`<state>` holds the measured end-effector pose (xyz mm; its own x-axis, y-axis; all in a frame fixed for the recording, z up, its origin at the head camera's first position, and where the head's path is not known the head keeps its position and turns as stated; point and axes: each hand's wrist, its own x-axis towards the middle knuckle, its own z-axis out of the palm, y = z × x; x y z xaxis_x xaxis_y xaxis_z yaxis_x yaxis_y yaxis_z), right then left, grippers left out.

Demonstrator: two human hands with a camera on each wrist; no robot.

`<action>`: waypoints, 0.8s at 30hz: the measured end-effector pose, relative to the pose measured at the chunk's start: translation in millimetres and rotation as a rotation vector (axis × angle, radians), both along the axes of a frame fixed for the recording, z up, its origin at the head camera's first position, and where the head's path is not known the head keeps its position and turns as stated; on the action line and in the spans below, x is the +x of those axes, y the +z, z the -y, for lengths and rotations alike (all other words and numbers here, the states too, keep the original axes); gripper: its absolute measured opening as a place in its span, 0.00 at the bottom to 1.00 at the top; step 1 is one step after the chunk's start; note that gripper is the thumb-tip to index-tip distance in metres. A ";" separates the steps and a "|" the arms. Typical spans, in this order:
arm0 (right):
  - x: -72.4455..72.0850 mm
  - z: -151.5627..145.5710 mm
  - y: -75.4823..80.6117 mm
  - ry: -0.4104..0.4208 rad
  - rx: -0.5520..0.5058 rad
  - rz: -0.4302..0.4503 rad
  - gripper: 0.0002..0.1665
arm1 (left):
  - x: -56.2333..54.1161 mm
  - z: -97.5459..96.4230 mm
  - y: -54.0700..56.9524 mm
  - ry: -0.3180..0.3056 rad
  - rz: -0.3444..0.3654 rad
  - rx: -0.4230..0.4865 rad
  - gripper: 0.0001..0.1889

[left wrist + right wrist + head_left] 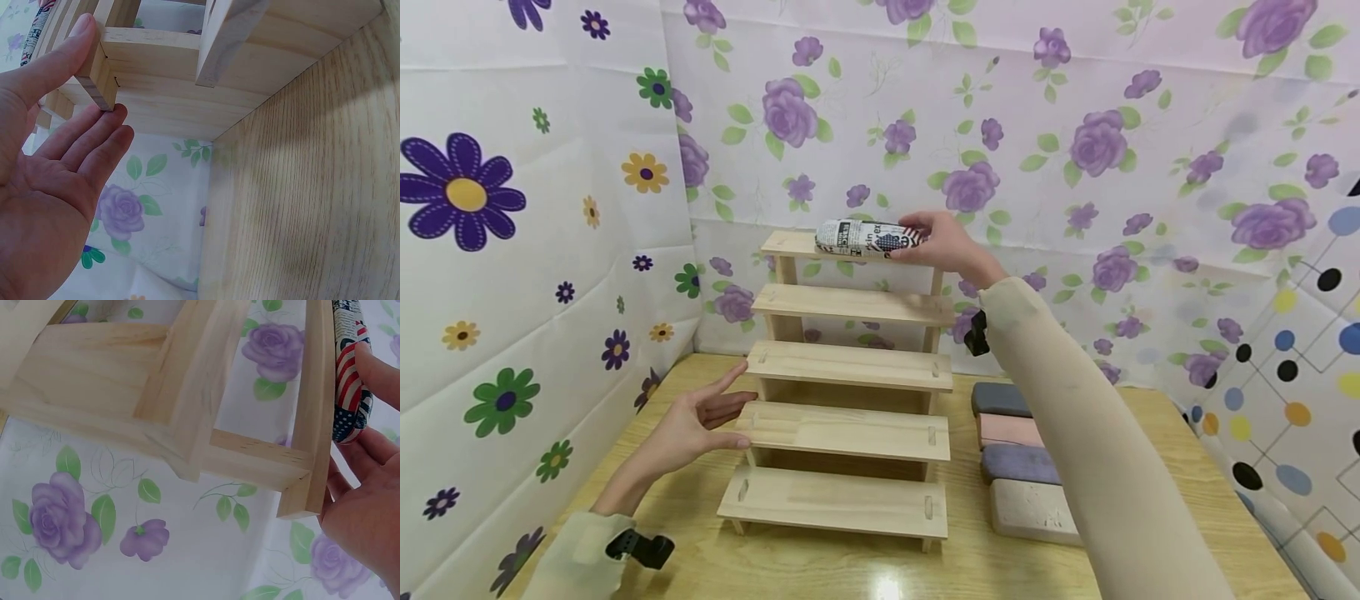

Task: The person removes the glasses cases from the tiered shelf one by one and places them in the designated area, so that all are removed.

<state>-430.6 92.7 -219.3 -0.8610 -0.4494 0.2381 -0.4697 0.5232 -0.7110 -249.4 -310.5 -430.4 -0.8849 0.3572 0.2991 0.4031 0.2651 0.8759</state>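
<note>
An oblong glasses case (857,237) with newspaper and flag print lies lengthwise along the top board of a stepped wooden rack (850,368). My right hand (951,243) grips the case's right end; in the right wrist view the thumb is on one side of the striped end (351,394) and the fingers are on the other. At the rack's left side, my left hand (681,429) holds the end of a lower board (97,78) between thumb and fingers. Part of the case is hidden behind my right fingers.
Several more cases lie in a row on the wooden table right of the rack: grey (1000,398), pink (1009,430), blue (1018,463) and beige (1033,510). My right forearm partly covers them. Flower-printed cloth (865,100) hangs behind and at the left.
</note>
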 end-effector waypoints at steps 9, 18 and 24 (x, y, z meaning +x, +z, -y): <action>1.1 1.5 -1.3 -0.026 -0.100 0.060 0.42 | -1.0 0.2 -0.9 -0.004 -0.009 -0.001 0.57; 3.9 -4.3 -1.9 -0.036 -0.198 0.113 0.41 | -0.6 -0.4 -0.7 0.001 -0.009 -0.004 0.57; 8.0 -7.0 -2.0 -0.031 -0.268 0.123 0.39 | 0.0 -0.7 0.1 0.006 -0.004 -0.002 0.57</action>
